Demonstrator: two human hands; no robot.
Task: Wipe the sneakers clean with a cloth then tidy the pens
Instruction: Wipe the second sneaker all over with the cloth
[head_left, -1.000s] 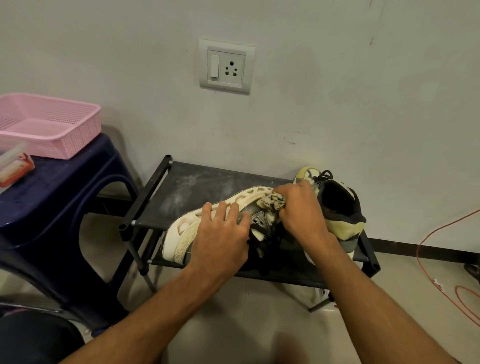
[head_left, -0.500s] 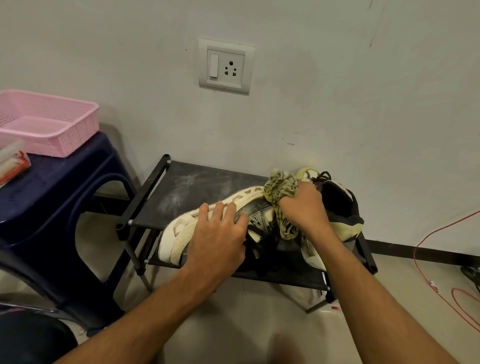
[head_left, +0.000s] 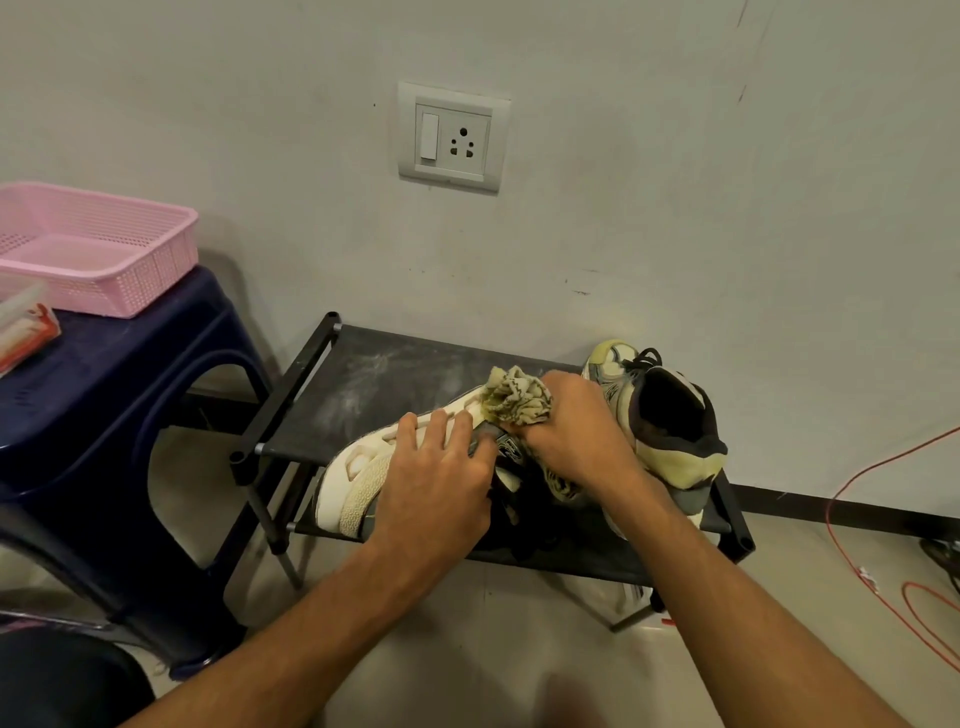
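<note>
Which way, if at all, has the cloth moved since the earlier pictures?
Yes. The cloth, gripped by the right hand, has shifted left along the tipped sneaker, closer beneath the wall socket.

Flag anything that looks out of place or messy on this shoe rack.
A whitish dusty smear marks the rack's top shelf beside the shoes. One sneaker lies on its side, sole outward, under the left hand, while the other sneaker stands upright. Nothing looks damaged.

2 sneakers (head_left: 353, 467) (head_left: 672, 415), 1 cloth (head_left: 519, 400), 1 blk rack (head_left: 395, 374), 1 pink basket (head_left: 156, 270), 1 stool (head_left: 130, 374), 1 socket (head_left: 453, 137)
</note>
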